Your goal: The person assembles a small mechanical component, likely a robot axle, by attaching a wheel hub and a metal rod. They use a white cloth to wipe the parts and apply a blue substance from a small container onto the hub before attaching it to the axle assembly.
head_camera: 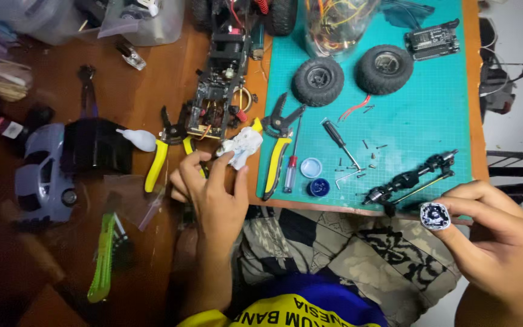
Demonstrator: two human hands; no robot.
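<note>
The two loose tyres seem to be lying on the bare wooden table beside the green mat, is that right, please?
Not quite: the head view shows the two loose tyres lying on the green mat itself, not on the bare wooden table beside it.

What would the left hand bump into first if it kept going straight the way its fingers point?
The left hand, holding a crumpled white tissue, points up the desk. First in line is probably the stripped model car chassis, just past the tissue, though height above the desk is hard to judge.
</note>
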